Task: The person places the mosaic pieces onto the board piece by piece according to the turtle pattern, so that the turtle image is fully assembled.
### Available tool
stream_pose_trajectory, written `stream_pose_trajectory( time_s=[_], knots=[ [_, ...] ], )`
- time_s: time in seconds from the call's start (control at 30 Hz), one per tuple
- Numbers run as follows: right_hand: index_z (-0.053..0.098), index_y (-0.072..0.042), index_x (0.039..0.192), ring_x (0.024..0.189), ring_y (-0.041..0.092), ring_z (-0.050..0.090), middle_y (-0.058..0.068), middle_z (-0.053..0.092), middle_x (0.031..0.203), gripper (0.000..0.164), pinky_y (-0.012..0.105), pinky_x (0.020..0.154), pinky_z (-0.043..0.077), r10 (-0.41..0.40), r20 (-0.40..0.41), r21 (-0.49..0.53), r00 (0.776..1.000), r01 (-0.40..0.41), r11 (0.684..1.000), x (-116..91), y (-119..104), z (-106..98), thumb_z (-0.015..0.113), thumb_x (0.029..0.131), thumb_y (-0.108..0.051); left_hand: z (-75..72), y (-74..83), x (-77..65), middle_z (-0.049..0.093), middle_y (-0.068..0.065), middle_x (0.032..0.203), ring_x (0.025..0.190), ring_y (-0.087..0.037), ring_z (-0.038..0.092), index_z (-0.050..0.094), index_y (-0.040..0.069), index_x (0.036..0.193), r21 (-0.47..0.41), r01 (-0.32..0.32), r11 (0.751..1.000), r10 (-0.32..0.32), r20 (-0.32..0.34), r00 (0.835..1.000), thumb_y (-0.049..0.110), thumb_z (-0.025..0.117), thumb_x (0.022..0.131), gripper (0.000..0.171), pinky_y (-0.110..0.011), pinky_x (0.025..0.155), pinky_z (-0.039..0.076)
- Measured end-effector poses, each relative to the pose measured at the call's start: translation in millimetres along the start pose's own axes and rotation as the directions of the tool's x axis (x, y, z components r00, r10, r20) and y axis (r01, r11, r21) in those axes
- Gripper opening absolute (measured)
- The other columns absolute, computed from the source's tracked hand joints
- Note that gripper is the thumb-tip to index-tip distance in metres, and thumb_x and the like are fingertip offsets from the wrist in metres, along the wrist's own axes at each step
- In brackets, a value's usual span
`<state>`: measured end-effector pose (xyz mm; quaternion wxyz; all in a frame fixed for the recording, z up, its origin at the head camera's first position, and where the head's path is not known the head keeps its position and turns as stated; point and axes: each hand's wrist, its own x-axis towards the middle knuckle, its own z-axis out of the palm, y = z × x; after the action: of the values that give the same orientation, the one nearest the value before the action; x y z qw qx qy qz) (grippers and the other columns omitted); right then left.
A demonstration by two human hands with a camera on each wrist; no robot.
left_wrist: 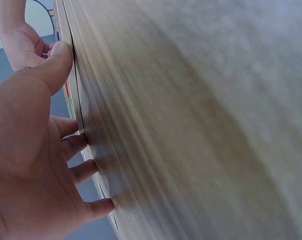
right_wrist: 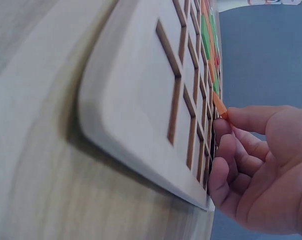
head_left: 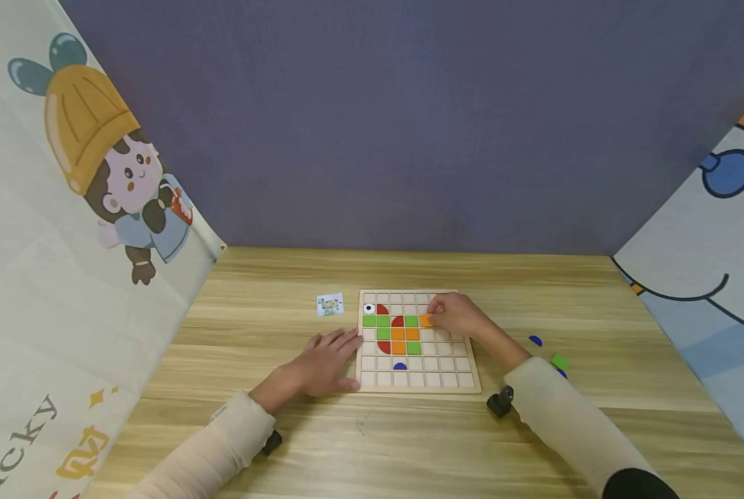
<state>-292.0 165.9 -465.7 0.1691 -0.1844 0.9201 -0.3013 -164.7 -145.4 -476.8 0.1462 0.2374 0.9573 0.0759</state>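
A wooden grid board [head_left: 446, 379] lies on the table, with red, green and orange tiles set in its cells and a white eye tile [head_left: 369, 308] near its upper left corner. My right hand [head_left: 462, 315] pinches an orange tile [right_wrist: 219, 104] between thumb and fingertip, tilted over a cell in the upper right part of the grid. The other fingers curl beneath in the right wrist view. Spread along the board's left edge, my left hand [head_left: 325, 363] touches it with straight fingers and thumb. A blue half-round piece [head_left: 399, 366] sits low on the grid.
Left of the board's top lies a small picture card [head_left: 330, 305]. On the table to the right are a blue half-round piece [head_left: 536, 341], a green tile [head_left: 560, 362] and another blue piece [head_left: 561, 373] beside my right sleeve. A dark panel [head_left: 409, 138] rises behind the table.
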Motion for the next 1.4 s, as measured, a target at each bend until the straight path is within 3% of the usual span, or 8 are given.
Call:
stream_pose_trajectory(
  time_s=[0.23,0.5,0.87,1.4],
  knots=[
    [0.069,-0.012,0.106,0.071,0.017,0.059,0.005,0.072,0.093,0.015,0.031,0.068,0.049,0.014,0.005,0.006,1.000,-0.014,1.000,-0.5,-3.4,-0.2,0.066,0.097,-0.023,0.0,-0.7,0.9,0.018,-0.004,0.172,0.157,-0.035,0.021,0.023,0.017,0.163,-0.001,-0.003,1.000,0.003,-0.002,1.000,0.064,0.055,0.096,0.088,-0.070,0.119,0.024],
    [0.069,-0.012,0.106,0.076,0.018,0.060,0.004,0.071,0.093,0.016,0.031,0.067,0.050,0.024,-0.001,0.015,1.000,-0.024,1.000,0.2,-1.6,-0.8,0.066,0.097,-0.026,-0.2,-0.8,0.9,0.019,-0.004,0.172,0.157,-0.035,0.022,0.023,0.017,0.163,0.000,-0.004,1.000,0.004,-0.005,1.000,0.064,0.055,0.096,0.088,-0.070,0.119,0.025],
    [0.070,-0.012,0.111,0.102,0.025,0.065,0.010,0.071,0.115,0.019,0.040,0.082,0.055,0.010,-0.014,0.024,1.000,-0.010,1.000,-7.3,5.4,-9.7,0.062,0.100,-0.026,0.8,-0.6,-0.2,0.019,-0.005,0.172,0.156,-0.036,0.023,0.024,0.016,0.163,0.000,-0.009,1.000,0.009,-0.016,1.000,0.063,0.056,0.096,0.088,-0.070,0.118,0.026],
    [0.068,-0.006,0.117,0.093,0.023,0.065,0.012,0.070,0.108,0.023,0.036,0.073,0.054,-0.033,-0.013,0.004,0.999,0.033,0.999,-33.7,29.8,-33.6,0.060,0.103,-0.023,-0.2,-0.5,-0.7,0.020,-0.005,0.172,0.156,-0.036,0.023,0.025,0.015,0.163,-0.010,-0.012,1.000,0.012,-0.016,1.000,0.062,0.057,0.096,0.088,-0.070,0.118,0.026]
  ],
)
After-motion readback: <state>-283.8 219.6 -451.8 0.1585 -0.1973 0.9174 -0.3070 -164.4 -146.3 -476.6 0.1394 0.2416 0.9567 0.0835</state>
